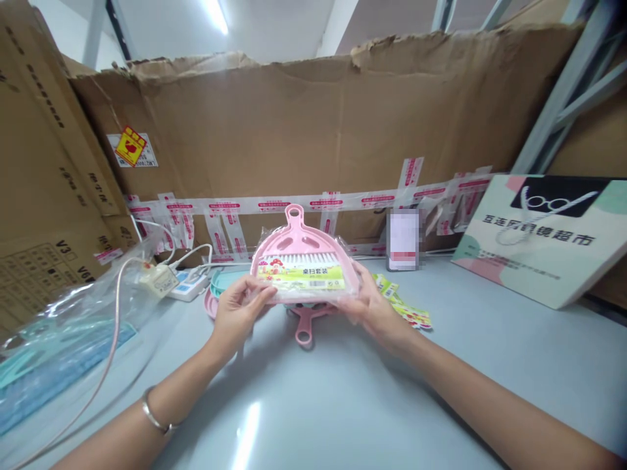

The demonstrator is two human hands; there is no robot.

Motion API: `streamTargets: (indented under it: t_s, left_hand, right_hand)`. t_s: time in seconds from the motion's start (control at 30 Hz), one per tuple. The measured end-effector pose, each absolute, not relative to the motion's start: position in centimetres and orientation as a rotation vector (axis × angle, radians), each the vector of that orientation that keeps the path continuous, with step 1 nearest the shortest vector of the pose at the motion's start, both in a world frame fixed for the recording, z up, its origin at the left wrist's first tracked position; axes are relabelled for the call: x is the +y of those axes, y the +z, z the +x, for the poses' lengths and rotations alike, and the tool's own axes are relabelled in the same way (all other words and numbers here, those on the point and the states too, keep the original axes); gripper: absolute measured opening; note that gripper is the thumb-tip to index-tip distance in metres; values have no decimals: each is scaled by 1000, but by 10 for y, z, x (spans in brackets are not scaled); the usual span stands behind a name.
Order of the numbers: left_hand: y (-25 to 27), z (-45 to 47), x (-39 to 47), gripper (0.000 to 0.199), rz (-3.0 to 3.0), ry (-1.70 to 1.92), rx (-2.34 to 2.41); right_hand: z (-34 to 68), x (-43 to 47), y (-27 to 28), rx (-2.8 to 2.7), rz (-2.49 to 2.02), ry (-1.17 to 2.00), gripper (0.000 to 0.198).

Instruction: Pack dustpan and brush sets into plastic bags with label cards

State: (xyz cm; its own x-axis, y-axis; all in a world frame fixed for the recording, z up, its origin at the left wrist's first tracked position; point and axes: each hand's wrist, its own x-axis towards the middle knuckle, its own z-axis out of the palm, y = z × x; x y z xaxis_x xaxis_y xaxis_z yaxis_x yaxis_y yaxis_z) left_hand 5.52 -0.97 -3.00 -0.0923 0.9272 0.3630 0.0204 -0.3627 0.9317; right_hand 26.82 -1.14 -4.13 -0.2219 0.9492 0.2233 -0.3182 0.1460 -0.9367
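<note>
Between my two hands I hold up a pink dustpan and brush set (304,245) in a clear plastic bag, its handle pointing upward. White bristles and a printed label card (308,274) show through the plastic. My left hand (240,307) pinches the lower left corner, thumb in front. At the lower right edge, my right hand (375,307) grips the bag, its fingers partly behind it. Behind and below the set, another pink dustpan (304,323) lies on the table, mostly covered. Teal dustpans (225,281) show beside my left hand. Printed label cards (406,307) lie beyond my right hand.
A large cardboard sheet (294,130) closes off the back of the grey table (313,405). A phone (403,240) leans upright there. At left are a power strip (189,286), a cable (116,326) and bagged teal items (63,346). A printed box (533,241) stands right.
</note>
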Motion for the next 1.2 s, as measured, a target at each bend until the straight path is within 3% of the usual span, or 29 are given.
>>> streamTargets:
  t_s: [0.07,0.13,0.2,0.37,0.6,0.67,0.77,1.07,1.2]
  left_hand:
    - [-30,56,-11,26,1379,1562,1065]
    - [-32,57,-12,25,1402,1589,1051]
    - [-34,58,-13,24,1472,1608,1030]
    - [-37,60,-16,27,1451,1615,1063]
    - [-34,64,-19,25,1469,1659,1101]
    - [-36,66,-19,28,1512,1675,1072]
    - [-41,69,-21,28,1543,1683,1025]
    - [-44,71,-22,35,1422,1749,1008]
    - [-44,73,-22,37,1432,1723,988]
  right_hand:
    - [267,-13,-44,-1359,-605,1354,121]
    - [266,-14,-47,-1433,-606,1240,131]
    - [264,-14,-48,-1401,-668,1117,124]
    - [263,-14,-44,-1267,-764,1105,78]
    - [262,-18,-45,-1414,-791,994,39]
    - [260,-18,-49,-1503,-808,927,43]
    - [256,-19,-53,-1504,-843,861,65]
    - [253,-23,-51,-1341,-837,857,49]
    - [253,-25,-50,-1313,-843,913,60]
